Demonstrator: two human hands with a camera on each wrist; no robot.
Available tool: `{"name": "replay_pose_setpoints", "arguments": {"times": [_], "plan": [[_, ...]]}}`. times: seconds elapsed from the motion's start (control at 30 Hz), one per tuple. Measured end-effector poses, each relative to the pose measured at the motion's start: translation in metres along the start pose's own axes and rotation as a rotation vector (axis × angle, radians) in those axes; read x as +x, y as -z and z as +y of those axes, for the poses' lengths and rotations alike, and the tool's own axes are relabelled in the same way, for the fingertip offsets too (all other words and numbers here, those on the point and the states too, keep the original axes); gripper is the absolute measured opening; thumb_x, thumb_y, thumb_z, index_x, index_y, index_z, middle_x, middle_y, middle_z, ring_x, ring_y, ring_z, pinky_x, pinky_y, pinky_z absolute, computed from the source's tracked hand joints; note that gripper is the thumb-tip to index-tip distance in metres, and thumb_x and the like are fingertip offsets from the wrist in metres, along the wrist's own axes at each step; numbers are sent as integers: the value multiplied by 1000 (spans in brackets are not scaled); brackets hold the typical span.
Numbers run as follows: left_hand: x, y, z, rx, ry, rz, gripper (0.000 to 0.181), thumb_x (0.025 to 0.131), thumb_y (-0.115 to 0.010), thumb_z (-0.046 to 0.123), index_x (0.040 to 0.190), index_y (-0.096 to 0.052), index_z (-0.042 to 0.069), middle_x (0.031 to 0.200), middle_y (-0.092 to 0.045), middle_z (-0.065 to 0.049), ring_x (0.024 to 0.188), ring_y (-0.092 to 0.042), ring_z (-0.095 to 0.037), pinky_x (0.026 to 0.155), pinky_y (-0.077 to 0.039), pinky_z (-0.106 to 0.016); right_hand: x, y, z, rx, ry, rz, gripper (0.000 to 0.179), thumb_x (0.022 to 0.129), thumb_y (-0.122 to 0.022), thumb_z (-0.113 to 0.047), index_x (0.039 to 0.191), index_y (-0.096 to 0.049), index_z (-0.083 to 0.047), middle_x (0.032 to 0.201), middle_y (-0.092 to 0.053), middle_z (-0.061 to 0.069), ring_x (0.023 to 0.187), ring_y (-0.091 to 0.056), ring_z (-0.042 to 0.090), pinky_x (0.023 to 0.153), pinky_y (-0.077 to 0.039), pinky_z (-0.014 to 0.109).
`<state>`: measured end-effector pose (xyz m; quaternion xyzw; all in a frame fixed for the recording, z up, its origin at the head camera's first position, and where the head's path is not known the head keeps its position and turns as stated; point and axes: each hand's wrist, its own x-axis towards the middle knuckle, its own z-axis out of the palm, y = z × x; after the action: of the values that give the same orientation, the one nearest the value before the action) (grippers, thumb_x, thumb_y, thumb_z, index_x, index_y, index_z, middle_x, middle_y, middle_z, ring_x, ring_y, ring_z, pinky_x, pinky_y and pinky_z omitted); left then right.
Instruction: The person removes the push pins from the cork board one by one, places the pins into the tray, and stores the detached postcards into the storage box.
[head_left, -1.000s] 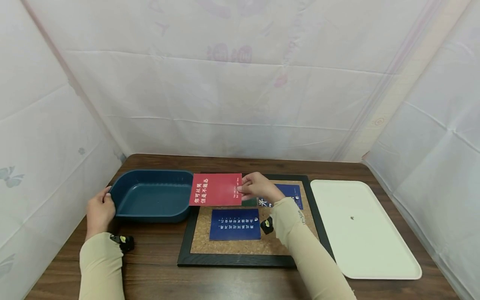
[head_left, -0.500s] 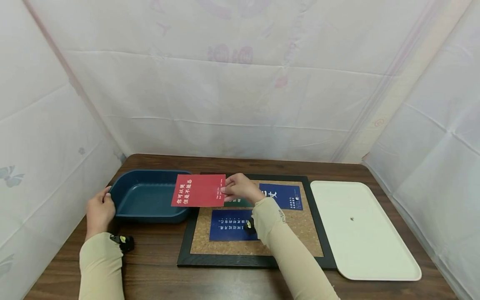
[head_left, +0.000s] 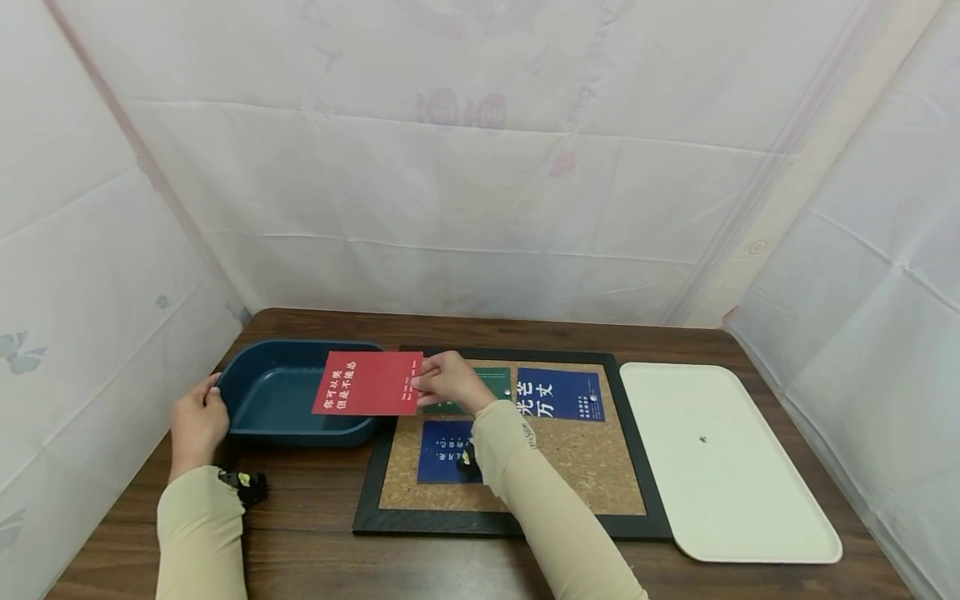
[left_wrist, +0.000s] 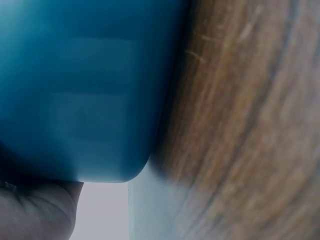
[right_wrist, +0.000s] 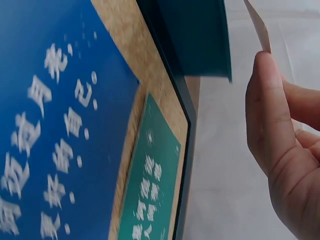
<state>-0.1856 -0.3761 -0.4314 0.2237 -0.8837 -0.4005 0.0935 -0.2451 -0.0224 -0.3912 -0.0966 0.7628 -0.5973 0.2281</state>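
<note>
In the head view my right hand (head_left: 453, 382) pinches the right edge of a red card (head_left: 367, 383) printed with white characters. The card is held over the right part of a dark blue plastic basin (head_left: 270, 400), covering some of its rim. From the right wrist the card (right_wrist: 261, 27) shows as a thin edge between fingertips and thumb. My left hand (head_left: 198, 421) grips the basin's left rim, its thumb on the near side. Below my right arm lies a black-framed cork board (head_left: 555, 475) bearing a green card (head_left: 491, 382) and two blue cards (head_left: 566, 393), partly hidden by the arm.
To the right of the board lies a cream tray (head_left: 727, 475) with a small dark mark at its middle. Everything stands on a dark wooden table (head_left: 315, 517), closed in by white printed sheets (head_left: 480, 192) at the back and sides.
My right hand has carried the red card leftward from above the board to over the basin, uncovering the green card and more of the upper blue card. My left hand has stayed on the rim.
</note>
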Motion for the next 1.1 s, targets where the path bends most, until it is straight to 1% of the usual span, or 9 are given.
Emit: {"name": "replay_pose_setpoints", "arguments": {"times": [0.07,0.13,0.2,0.3,0.37,0.6,0.77,0.97,1.1], "plan": [[0,0,0,5,-6,8,50,105,-17,18,150,-27,0,152,-25,-29,131,-37,-46,103,-35,-57,2,-7,0,-1,6,12,37,94,-60,-5,128,-54,8,103,-68,17,78,-73,23,84,-56,45],[-1,0,0,10,-8,11,50,105,-18,18,150,-28,-1,151,-26,-30,127,-39,-45,99,-36,-56,4,-13,0,6,9,20,39,93,-60,-5,130,-53,7,103,-69,17,78,-73,21,84,-56,44],[-1,-1,1,10,-7,12,50,104,-18,18,149,-28,-1,151,-26,-30,130,-38,-46,102,-35,-57,4,-18,0,10,11,30,40,93,-61,-5,131,-52,7,103,-69,16,78,-73,21,84,-57,43],[-1,-1,2,2,-4,10,50,104,-18,18,150,-27,-1,151,-25,-30,138,-29,-48,110,-28,-60,5,-24,-1,21,14,48,40,93,-61,-5,131,-53,7,102,-69,15,78,-72,20,83,-57,42],[0,-2,3,-5,-2,12,50,104,-18,18,150,-27,-1,152,-25,-30,138,-26,-49,111,-26,-61,6,-28,0,26,19,62,39,93,-62,-7,129,-54,6,100,-69,14,77,-72,20,81,-57,41],[-1,-3,4,-16,2,17,49,104,-18,17,149,-28,-1,152,-25,-29,139,-26,-49,112,-26,-61,9,-45,3,27,32,101,34,91,-64,-7,123,-59,4,96,-70,12,74,-72,20,77,-59,39],[-1,-3,5,-13,0,20,49,104,-18,17,149,-29,0,151,-27,-29,138,-28,-49,111,-27,-60,11,-56,4,32,64,149,33,90,-65,-4,121,-60,6,96,-70,15,75,-72,20,76,-59,38],[-2,-3,5,-6,-6,26,49,104,-19,17,149,-30,0,150,-29,-29,137,-30,-49,110,-28,-61,13,-65,1,3,106,204,25,93,-60,0,117,-62,8,93,-73,15,72,-72,19,73,-60,37],[-1,-3,4,2,-5,24,49,104,-19,17,149,-30,0,151,-28,-29,138,-29,-49,110,-28,-61,14,-68,-3,-7,110,201,25,95,-56,1,117,-62,8,96,-73,14,73,-72,19,73,-60,36]]}}
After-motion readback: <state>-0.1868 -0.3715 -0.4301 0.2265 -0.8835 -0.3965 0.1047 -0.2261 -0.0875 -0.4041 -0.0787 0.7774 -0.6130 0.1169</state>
